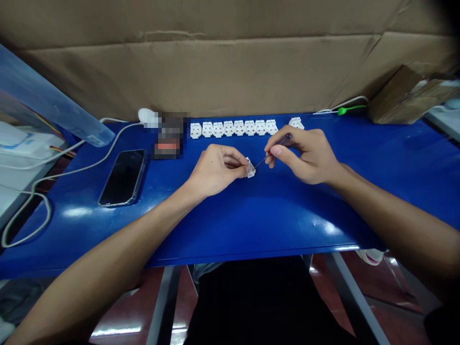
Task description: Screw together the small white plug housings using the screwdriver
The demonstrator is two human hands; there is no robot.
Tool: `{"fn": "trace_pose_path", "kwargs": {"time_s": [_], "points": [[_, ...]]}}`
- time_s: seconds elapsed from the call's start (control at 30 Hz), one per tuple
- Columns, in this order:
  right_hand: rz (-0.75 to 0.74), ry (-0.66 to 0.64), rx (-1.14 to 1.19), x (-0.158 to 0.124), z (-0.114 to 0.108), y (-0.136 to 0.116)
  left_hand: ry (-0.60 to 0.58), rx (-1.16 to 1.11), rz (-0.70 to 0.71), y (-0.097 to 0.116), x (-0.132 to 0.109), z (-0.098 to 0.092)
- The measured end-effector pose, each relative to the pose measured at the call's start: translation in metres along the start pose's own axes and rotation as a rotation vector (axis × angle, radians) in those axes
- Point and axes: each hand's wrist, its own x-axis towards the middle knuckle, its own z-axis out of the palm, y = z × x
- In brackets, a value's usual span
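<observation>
- Your left hand (215, 170) is closed in a narrow pinch, with the thumb and curled fingers holding a small white plastic connector block (250, 168) by its side.
- Your right hand (305, 155) is also in a narrow pinch, its thumb and fingers gripping a slim screwdriver with a dark purple handle (286, 140).
- The connector block sits between your 2 hands, above the middle of the glossy blue counter (251, 225), and your left hand is the nearer.
- The screwdriver's long axis runs diagonally from your right hand down and left, so its thin metal shaft points at the block's right side. The tip is right at the block, but you cannot tell whether it touches.
- A straight row of 8 white plastic connector blocks (233, 128) lines the far side of the counter, with 1 more white block (296, 123) set apart to the right, just beyond your right hand.
- Left of the row lie a black smartphone (122, 177), a thin white cable (97, 163) and a blurred dark object (170, 136) that you cannot identify.
- At the far right, a brown cardboard packet (406, 96) sits beyond the counter's edge, and a tall corrugated cardboard sheet (215, 57) stands behind everything.
</observation>
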Motion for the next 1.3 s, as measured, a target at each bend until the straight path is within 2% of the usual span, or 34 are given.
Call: {"fn": "trace_pose_path", "kwargs": {"time_s": [0.53,0.83,1.0,1.3], "points": [[-0.005,-0.006,0.004,0.000,0.003,0.003,0.003,0.082,0.022,-0.001,-0.001,0.001],[-0.016,-0.012,-0.060,0.002,0.003,-0.002,0.036,0.263,0.164,0.008,-0.005,0.001],[0.003,-0.004,-0.057,0.001,0.004,-0.001,0.034,0.292,0.185,0.009,-0.007,0.001],[0.022,0.019,-0.057,0.001,0.006,0.000,-0.052,0.421,0.289,0.005,-0.006,-0.005]]}}
